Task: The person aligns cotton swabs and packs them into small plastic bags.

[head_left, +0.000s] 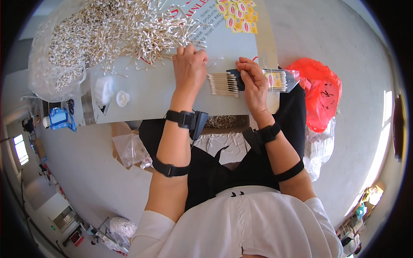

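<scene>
My left hand (189,66) is closed, its bent fingers at the near right edge of a large heap of cotton swabs (124,30). Its fingertips are hidden, so what they grip cannot be made out. My right hand (254,81) curls over a dark flat piece (236,78), thumb and fingers drawn close together. Left of it lies a neat row of cotton swabs (223,84), side by side, their right tips against the dark piece. On the right hand's other side, a clear plastic sleeve (291,80) holds more aligned swabs and a yellow label card (273,80).
Several yellow-and-white label cards (238,16) lie at the table's far right. A clear bag (41,73) wraps the heap's left side. Nearer are a white plastic cup (104,89) and round cap (123,98). A red bag (316,92) hangs right; a box of swabs (223,139) sits below.
</scene>
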A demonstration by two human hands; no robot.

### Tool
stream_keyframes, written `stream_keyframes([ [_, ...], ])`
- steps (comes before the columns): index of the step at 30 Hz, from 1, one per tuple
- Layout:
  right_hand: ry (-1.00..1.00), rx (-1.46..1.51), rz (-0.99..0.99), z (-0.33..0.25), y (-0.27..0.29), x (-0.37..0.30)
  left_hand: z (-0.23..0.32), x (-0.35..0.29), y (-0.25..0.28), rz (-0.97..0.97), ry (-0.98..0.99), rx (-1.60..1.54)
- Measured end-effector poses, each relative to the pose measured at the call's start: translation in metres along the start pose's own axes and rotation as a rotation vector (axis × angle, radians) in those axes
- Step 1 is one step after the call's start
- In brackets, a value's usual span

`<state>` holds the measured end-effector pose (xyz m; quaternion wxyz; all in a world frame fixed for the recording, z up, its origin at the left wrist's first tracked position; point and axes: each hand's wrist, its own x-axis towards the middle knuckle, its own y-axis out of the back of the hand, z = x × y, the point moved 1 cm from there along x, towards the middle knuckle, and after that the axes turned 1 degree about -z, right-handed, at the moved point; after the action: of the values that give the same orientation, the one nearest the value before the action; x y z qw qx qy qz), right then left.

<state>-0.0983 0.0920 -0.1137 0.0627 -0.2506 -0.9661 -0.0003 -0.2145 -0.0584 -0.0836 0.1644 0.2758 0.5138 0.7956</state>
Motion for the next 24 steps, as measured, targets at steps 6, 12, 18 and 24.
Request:
stream_keyframes([
  [6,-0.061,0.198,0.083,-0.001,-0.01,-0.013,-0.002,-0.036,-0.007,0.221,0.134,-0.431],
  [12,-0.012,0.194,0.092,0.0,-0.023,-0.012,0.007,-0.044,-0.023,0.323,0.304,-0.955],
  [18,-0.001,0.153,0.01,0.01,-0.03,0.012,0.014,-0.02,-0.024,0.198,0.291,-1.145],
  [24,-0.03,0.137,0.031,0.004,-0.02,0.017,0.016,-0.017,-0.02,-0.029,0.337,-1.206],
])
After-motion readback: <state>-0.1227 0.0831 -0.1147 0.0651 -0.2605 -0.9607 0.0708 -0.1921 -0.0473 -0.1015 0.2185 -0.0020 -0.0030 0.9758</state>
